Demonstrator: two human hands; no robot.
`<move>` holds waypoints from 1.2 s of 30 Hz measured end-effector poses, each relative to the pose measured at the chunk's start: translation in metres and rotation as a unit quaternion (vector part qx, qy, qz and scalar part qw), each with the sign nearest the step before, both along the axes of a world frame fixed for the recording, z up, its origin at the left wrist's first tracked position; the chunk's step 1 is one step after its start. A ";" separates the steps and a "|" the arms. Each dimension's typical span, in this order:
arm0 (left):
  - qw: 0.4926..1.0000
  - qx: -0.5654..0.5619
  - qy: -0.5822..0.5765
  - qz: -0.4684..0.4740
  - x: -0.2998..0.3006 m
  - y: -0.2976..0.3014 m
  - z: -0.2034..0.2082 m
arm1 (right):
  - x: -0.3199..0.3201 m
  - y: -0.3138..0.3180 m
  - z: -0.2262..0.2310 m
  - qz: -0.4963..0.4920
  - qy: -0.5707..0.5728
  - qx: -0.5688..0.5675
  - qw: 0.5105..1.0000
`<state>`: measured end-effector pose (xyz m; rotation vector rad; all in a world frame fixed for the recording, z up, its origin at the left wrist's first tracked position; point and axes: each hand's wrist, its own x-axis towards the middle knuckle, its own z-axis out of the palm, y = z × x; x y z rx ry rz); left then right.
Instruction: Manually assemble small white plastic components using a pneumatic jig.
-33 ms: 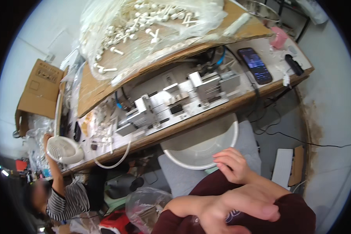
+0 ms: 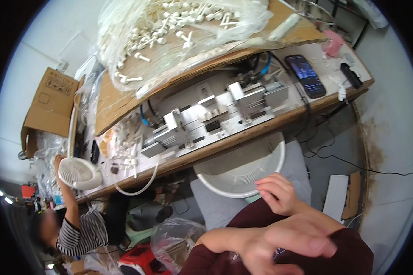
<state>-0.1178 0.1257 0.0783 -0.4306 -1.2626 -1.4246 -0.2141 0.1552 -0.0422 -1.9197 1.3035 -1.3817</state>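
Observation:
My left hand (image 2: 294,243) reaches across my body at the lower right, its forearm crossing in front of my right arm. Its fingers are apart and nothing shows in them; part of the hand runs off the lower edge. Just beyond it, my right hand (image 2: 280,193) is raised near the rim of a white plastic basket (image 2: 234,193). The right fingers are loosely bent with the thumb apart, holding nothing that I can see. A metal fixture (image 2: 211,120) with two clamp-like blocks sits on the workbench beyond the basket.
White plastic pieces (image 2: 160,40) lie in clear film on cardboard (image 2: 119,103) above the fixture. A phone (image 2: 306,76) rests at the bench's right end. At left, a person (image 2: 85,231) in a striped shirt sits by a white fan (image 2: 80,174). Cables (image 2: 335,162) trail across the floor.
The whole view has shifted slightly, with bench and basket appearing a little farther right. Both hands keep nearly the same pose.

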 end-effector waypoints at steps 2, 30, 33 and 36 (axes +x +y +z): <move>1.000 -0.011 0.004 0.011 -0.002 0.002 -0.008 | -0.002 0.000 0.001 -0.011 0.003 -0.007 1.000; 0.777 -0.165 -0.306 0.524 0.066 -0.036 -0.027 | -0.018 -0.032 0.027 -0.034 0.026 -0.066 0.997; 0.767 -0.159 -0.336 0.523 0.085 -0.045 -0.029 | -0.040 -0.076 0.063 -0.070 0.031 -0.112 0.991; 0.786 -0.159 -0.320 0.504 0.100 -0.055 -0.023 | -0.051 -0.139 0.105 -0.076 0.055 -0.225 0.970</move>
